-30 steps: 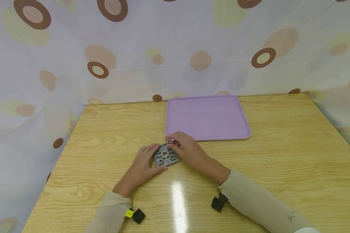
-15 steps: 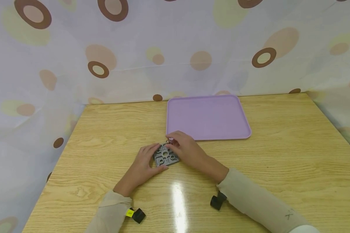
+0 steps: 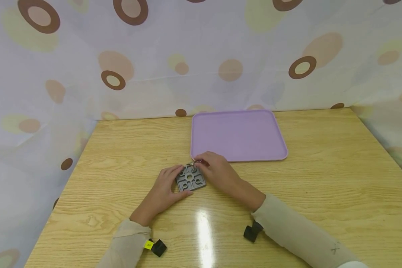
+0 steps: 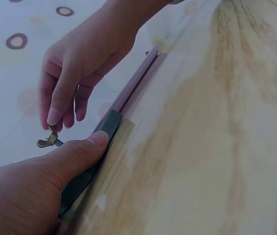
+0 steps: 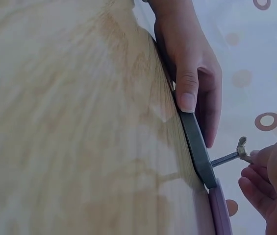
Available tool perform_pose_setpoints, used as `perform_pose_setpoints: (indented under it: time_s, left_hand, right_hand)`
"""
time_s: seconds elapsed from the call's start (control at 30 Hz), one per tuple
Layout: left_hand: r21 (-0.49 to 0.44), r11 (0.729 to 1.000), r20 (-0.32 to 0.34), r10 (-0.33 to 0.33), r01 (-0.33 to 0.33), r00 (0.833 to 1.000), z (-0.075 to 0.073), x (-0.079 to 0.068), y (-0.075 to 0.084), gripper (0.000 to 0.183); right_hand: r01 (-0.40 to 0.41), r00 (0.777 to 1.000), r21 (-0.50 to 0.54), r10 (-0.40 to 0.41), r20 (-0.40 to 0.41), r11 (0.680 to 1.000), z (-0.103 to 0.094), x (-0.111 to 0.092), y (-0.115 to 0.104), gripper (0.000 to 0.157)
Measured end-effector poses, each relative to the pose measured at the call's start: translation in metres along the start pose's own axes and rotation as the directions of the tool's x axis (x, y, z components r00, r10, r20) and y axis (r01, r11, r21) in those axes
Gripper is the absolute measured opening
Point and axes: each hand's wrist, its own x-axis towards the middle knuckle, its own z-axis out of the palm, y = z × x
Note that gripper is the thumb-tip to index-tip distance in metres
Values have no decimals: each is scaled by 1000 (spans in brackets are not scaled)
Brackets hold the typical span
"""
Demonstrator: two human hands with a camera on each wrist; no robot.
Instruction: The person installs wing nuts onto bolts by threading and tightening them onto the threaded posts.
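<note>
Here's the grey square plate (image 3: 190,180), lying flat on the wooden counter (image 3: 321,175), channels and round holes showing on its upper face. Up from the plate, near its far right corner, rises the wing screw (image 5: 232,156): threaded shank below, brassy wings on top, well proud of the plate in both wrist views. And it's the right hand (image 3: 218,171) on it, over the plate's far right side, fingertips pinching a wing. The left hand (image 3: 162,191) has the plate itself, gripping from the left: thumb along the near edge, fingers at the far left corner. So both hands are occupied!

Just beyond the plate and off to its right, there's the lilac tray (image 3: 239,136), low-rimmed and flat on the counter. Nearer the person than the plate, beige sleeves (image 3: 298,229) come in from either side, a black block (image 3: 159,248) at the left cuff beside a yellow tag (image 3: 149,245). A glare streak crosses the wood there too. Far behind the plate hangs pale cloth (image 3: 201,87), spotted with brown rings and peach ovals.
</note>
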Motion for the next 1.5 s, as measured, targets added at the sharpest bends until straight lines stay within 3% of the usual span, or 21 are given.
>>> perform_pose_setpoints:
  time_s: [0.37,0.7,1.17,1.5]
  left_hand:
    - [-15,1000,8,-26,26,1000,0,0,0,83]
    - [-14,999,14,-35,35,999,0,0,0,81]
    - [-6,1000,-7,-4,4,1000,1,0,-2,83]
    - [4,1000,7,-1,1,1000,1,0,-3,83]
  right_hand:
    - [3,1000,-7,-3,6,1000,-1,-1,-2,11]
    - [54,999,33,-54,-7,998,3,-1,-2,9]
    - [65,998,4,-65,16,998,6,2,-3,33]
    - [47,999,-10,-47,19,999,9,5,-2,35]
